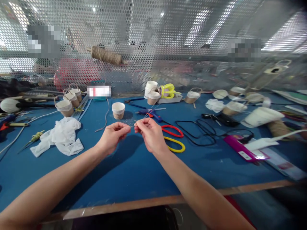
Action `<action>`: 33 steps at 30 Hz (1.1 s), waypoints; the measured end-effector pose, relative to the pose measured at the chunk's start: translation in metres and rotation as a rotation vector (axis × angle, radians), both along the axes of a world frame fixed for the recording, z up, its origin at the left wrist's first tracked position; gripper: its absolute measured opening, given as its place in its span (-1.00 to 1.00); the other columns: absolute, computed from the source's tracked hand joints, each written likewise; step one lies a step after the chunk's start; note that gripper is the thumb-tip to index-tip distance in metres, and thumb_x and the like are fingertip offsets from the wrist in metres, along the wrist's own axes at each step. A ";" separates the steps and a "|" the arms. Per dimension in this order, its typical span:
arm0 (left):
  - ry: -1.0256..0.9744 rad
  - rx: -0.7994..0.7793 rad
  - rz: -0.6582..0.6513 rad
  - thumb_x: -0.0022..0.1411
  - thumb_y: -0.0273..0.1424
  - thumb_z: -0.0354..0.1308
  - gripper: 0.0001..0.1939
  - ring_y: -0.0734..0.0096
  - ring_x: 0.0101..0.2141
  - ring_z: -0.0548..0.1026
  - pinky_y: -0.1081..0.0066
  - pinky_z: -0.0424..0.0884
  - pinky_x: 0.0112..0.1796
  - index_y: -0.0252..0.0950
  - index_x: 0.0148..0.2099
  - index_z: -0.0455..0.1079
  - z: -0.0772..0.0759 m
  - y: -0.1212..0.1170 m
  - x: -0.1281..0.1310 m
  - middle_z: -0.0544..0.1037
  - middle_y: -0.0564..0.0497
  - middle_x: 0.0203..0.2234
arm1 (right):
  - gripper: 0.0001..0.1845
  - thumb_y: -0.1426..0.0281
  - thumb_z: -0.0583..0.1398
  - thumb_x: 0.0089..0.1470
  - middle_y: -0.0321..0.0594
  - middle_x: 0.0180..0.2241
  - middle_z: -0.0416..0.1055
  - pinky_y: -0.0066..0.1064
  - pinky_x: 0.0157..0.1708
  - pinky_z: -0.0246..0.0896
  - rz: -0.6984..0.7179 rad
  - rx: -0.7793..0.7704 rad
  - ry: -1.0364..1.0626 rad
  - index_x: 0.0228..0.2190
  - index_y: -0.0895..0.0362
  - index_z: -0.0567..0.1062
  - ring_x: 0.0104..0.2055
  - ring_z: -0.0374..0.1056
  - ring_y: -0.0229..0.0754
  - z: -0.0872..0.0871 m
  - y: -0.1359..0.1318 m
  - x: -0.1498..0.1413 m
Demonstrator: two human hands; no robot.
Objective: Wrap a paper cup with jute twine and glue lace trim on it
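Both hands meet over the middle of the blue table. My left hand (pixel 112 136) is closed in a pinch at one end of a thin strand, which looks like wire or thread. Close beside it, my right hand (pixel 153 135) pinches the same thin strand (pixel 150 111), whose loose lengths stick up and away past the fingers. Just beyond my left hand stands a small white paper cup (pixel 118 111) with a brown wrap round its lower part. Scissors with red and yellow handles (pixel 182 147) lie beside my right hand, their blades hidden.
Crumpled white cloth (pixel 61 135) lies left. Wrapped cups with twine handles (pixel 65 108) stand at left and right. A blue glue gun (pixel 155 116), black cable (pixel 203 143) and purple power strip (pixel 244 151) lie right. A twine spool (pixel 106 56) hangs on perforated mesh behind.
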State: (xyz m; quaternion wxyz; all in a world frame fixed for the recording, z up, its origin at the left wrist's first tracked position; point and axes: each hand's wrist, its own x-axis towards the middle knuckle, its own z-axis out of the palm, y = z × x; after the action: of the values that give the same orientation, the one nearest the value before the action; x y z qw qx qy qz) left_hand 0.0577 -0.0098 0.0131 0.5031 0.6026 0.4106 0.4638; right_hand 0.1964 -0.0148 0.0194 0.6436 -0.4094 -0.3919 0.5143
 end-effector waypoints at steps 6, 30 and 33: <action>0.090 -0.054 -0.092 0.18 -0.25 0.04 -0.72 0.57 -0.62 0.28 0.50 0.29 -0.52 -0.36 -0.44 0.30 -0.006 0.000 0.002 0.41 0.01 -0.58 | -0.77 0.36 0.34 -0.27 -0.37 -0.61 0.41 -0.44 -0.49 0.22 -0.017 -0.050 -0.006 -0.59 0.15 0.38 -0.57 0.29 -0.36 -0.003 0.004 0.005; 0.625 1.440 0.033 0.26 -0.58 -0.03 -0.82 0.38 -0.37 0.39 0.37 0.42 -0.33 -0.36 -0.24 0.40 -0.001 0.007 -0.017 0.52 -0.09 -0.39 | -0.75 0.34 0.35 -0.27 -0.36 -0.61 0.42 -0.45 -0.49 0.22 0.052 -0.098 0.019 -0.60 0.15 0.38 -0.57 0.29 -0.37 0.001 -0.005 0.006; 0.359 0.940 0.097 0.17 -0.55 0.12 -0.89 0.44 -0.39 0.39 0.41 0.39 -0.30 -0.30 -0.34 0.45 -0.002 0.002 -0.009 0.51 -0.01 -0.44 | -0.77 0.35 0.34 -0.24 -0.37 -0.61 0.41 -0.43 -0.47 0.24 0.025 -0.054 0.010 -0.58 0.14 0.38 -0.56 0.30 -0.36 0.000 -0.005 0.004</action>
State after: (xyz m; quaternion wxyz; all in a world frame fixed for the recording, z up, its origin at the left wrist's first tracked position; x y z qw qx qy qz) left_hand 0.0489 -0.0076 0.0109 0.0768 0.8146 0.2651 0.5102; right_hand 0.2008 -0.0202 0.0193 0.6277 -0.4191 -0.3798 0.5350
